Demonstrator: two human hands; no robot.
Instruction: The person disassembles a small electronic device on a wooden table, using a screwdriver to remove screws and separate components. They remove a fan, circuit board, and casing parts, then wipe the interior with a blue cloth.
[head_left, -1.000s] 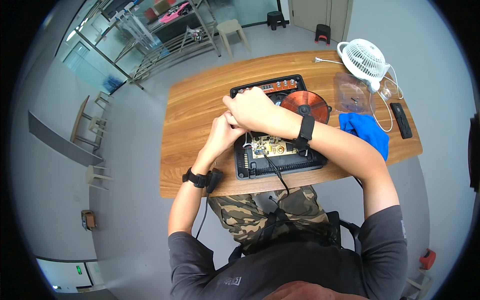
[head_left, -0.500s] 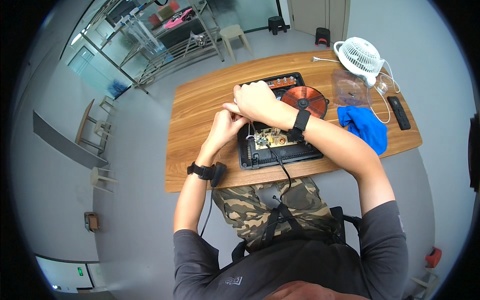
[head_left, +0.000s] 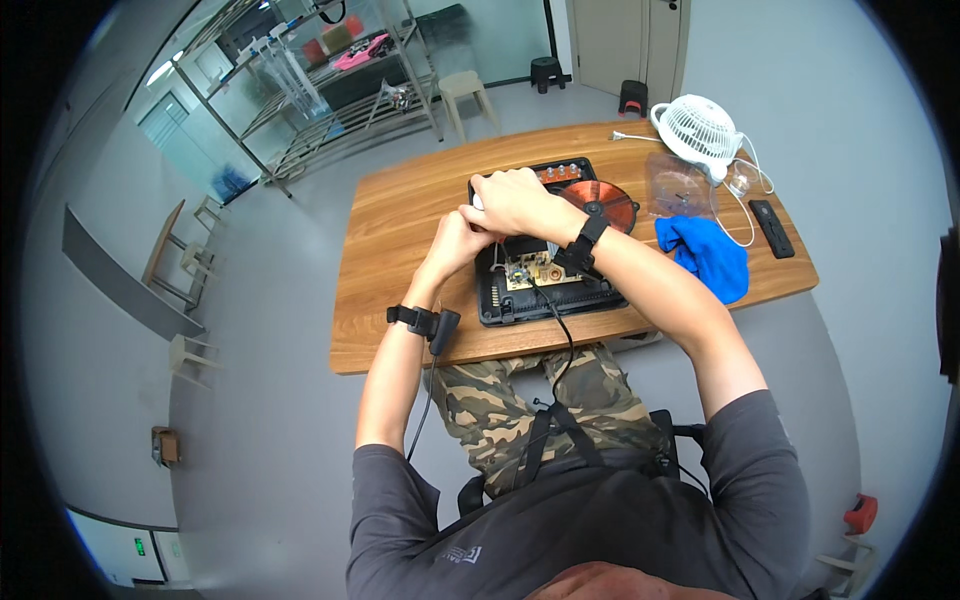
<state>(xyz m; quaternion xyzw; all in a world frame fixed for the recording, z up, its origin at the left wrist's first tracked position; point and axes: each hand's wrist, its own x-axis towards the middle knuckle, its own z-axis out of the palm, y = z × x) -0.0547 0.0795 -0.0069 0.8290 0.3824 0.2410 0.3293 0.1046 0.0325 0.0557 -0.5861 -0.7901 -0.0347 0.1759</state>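
Observation:
An opened induction cooker with a black casing [head_left: 525, 312] lies on the wooden table before me. Inside it show a round copper coil [head_left: 606, 205], a tan circuit board [head_left: 537, 270] and an orange strip [head_left: 560, 173] along the far side. My right hand [head_left: 517, 203] is closed above the casing's left part, with a small white bit [head_left: 477, 203] showing at its fingers. Right below it, my left hand [head_left: 459, 241] is closed too, its fingers meeting the right hand's. What the fingers grip is mostly hidden. A black cord [head_left: 566, 333] runs off the near edge.
Right of the cooker lie a blue cloth [head_left: 708, 262], a clear plastic sheet [head_left: 678, 188] with small dark pieces, and a black slim object [head_left: 771, 229]. A white fan [head_left: 697, 130] with its cord stands at the far right corner. Metal shelving [head_left: 330, 90] stands beyond the table.
My view has shifted slightly, moving the table's right side leftward in the picture. Both hands stay together over the cooker's left part, and a white bit now shows at the right hand's fingers.

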